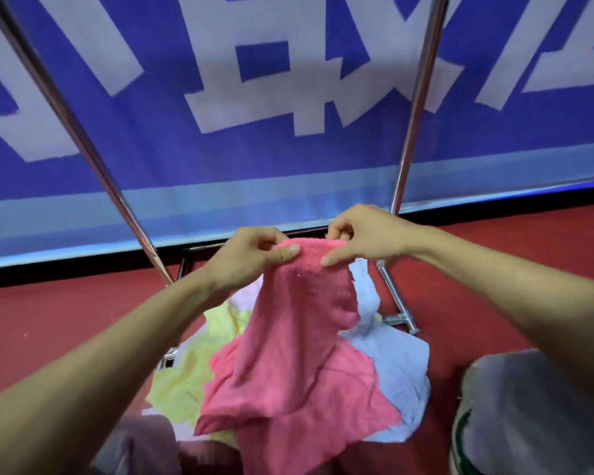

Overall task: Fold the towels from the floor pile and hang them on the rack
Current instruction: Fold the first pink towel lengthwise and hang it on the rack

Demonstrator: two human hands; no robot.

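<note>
Currently, on my feed, the left hand and right hand each pinch the top edge of a pink terry towel, close together. It hangs down onto a floor pile of pale yellow towel and light blue towel, between the shiny metal rack's poles, on red flooring.

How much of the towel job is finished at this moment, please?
Done: nothing visible; the rack poles in view carry no towel. In hand: the left hand and right hand pinch the pink towel by its top edge, unfolded. Left: the yellow towel and the light blue towel lie in the floor pile.
</note>
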